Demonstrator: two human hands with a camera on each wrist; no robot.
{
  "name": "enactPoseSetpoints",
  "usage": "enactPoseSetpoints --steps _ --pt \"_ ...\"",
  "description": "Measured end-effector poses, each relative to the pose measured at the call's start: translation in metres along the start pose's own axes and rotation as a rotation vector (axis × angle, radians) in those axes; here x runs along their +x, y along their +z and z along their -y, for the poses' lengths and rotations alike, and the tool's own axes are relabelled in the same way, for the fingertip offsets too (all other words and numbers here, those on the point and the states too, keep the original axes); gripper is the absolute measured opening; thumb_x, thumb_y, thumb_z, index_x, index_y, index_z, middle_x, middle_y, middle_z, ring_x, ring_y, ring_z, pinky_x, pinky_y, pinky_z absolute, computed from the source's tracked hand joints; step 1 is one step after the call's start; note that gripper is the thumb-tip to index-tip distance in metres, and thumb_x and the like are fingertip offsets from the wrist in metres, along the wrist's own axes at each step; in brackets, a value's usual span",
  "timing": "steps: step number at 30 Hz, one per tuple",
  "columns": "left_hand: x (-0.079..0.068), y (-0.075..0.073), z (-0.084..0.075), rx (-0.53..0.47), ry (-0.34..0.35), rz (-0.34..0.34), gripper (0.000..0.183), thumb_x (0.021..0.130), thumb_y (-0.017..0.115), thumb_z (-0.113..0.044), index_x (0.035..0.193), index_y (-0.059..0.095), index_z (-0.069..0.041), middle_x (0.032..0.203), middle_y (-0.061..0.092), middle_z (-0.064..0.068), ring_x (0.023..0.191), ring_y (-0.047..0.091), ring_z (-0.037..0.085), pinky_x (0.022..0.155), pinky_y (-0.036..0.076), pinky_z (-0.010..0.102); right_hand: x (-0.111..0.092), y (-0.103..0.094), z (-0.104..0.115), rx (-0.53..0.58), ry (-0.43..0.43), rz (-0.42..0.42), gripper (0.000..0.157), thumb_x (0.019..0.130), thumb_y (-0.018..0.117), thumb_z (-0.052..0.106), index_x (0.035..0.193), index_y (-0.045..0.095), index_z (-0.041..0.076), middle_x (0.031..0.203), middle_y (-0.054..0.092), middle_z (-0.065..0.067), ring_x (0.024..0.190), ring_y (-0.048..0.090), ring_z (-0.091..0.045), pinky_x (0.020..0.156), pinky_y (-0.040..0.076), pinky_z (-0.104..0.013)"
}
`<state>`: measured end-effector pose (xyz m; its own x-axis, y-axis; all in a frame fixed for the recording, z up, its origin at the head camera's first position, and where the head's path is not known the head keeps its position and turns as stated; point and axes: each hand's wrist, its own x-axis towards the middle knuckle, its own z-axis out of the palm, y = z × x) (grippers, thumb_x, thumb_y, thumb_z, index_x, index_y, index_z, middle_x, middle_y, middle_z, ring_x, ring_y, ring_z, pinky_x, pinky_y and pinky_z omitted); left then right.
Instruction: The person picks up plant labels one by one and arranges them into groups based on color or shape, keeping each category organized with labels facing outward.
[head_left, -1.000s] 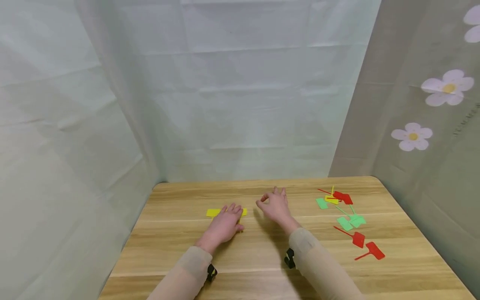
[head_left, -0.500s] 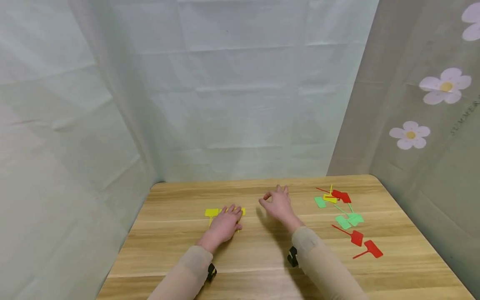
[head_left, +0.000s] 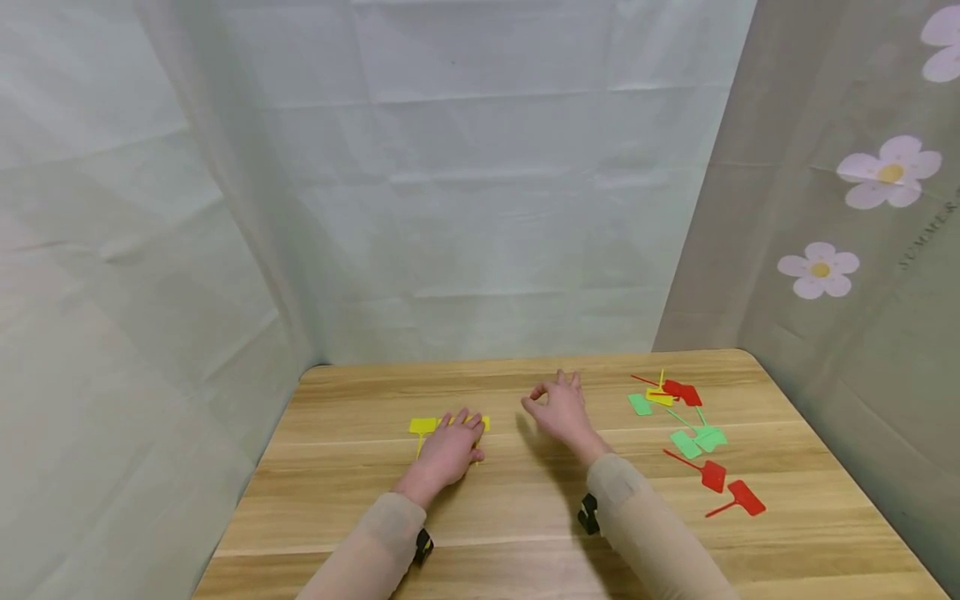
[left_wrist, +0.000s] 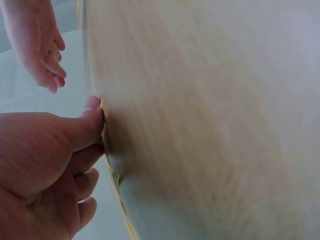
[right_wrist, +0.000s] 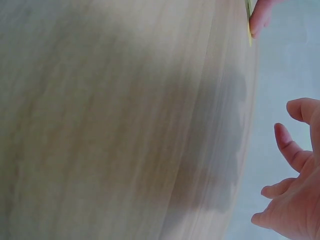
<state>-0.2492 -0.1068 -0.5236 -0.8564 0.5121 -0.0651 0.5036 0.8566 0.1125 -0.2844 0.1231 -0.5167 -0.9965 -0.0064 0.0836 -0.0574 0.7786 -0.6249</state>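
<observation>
Your left grip (head_left: 449, 451) lies relaxed over the yellow tags (head_left: 423, 426), lower centre of the frame; your right grip (head_left: 566, 417) hovers holding nothing. You seem to be steadying their row on the desk (head_left: 360, 508), so the next move likely calls for light fingers that won't skew it.

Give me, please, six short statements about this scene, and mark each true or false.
The left hand partly covers the row of yellow tags. True.
The right hand holds a red tag. False: the right hand holds nothing.
The green tags lie to the right of both hands. True.
Every yellow tag lies by the left hand. False: one yellow tag lies with red tags on the right.
The flowers are on the left cloth. False: the flowers are on the right cloth.
Two other red tags lie nearer to the person than the green tags. True.
</observation>
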Motion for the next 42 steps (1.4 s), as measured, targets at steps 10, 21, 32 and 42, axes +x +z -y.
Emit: enactPoseSetpoints --steps 10,21,32,42 --pt "-0.001 0.0 -0.001 0.034 -0.024 0.007 0.06 0.092 0.068 -0.037 0.143 0.055 -0.009 0.151 0.048 0.005 0.144 0.034 0.032 0.118 0.024 0.052 0.001 0.001 -0.002 0.002 0.007 -0.007 0.021 0.093 0.068 0.04 0.088 0.068 0.019 0.156 0.025 -0.033 0.146 0.002 -0.055 0.116 0.011 -0.065" --pt "-0.003 -0.002 -0.003 0.005 -0.018 0.002 0.058 0.093 0.067 -0.033 0.142 0.054 -0.005 0.151 0.047 0.009 0.143 0.036 0.033 0.117 0.025 0.052 0.001 -0.003 -0.017 -0.021 -0.031 0.015 0.02 0.094 0.067 0.036 0.089 0.068 0.017 0.153 0.027 -0.036 0.144 0.004 -0.058 0.116 0.012 -0.066" --pt "-0.002 -0.002 -0.003 0.025 -0.008 0.01 0.058 0.094 0.065 -0.032 0.144 0.053 -0.005 0.151 0.046 0.01 0.143 0.036 0.033 0.117 0.026 0.051 -0.001 -0.053 -0.068 -0.117 -0.075 -0.006 0.029 0.097 0.061 0.027 0.112 0.07 0.004 0.147 0.035 -0.039 0.139 0.017 -0.063 0.112 0.016 -0.07" --pt "0.0 -0.002 -0.005 0.031 -0.022 0.041 0.058 0.095 0.064 -0.033 0.145 0.052 -0.006 0.153 0.044 0.009 0.144 0.035 0.032 0.118 0.026 0.051 -0.008 -0.115 -0.13 -0.054 0.08 0.046 0.066 0.105 0.046 0.041 0.152 0.031 -0.003 0.146 0.041 -0.033 0.126 0.047 -0.052 0.1 0.04 -0.063"
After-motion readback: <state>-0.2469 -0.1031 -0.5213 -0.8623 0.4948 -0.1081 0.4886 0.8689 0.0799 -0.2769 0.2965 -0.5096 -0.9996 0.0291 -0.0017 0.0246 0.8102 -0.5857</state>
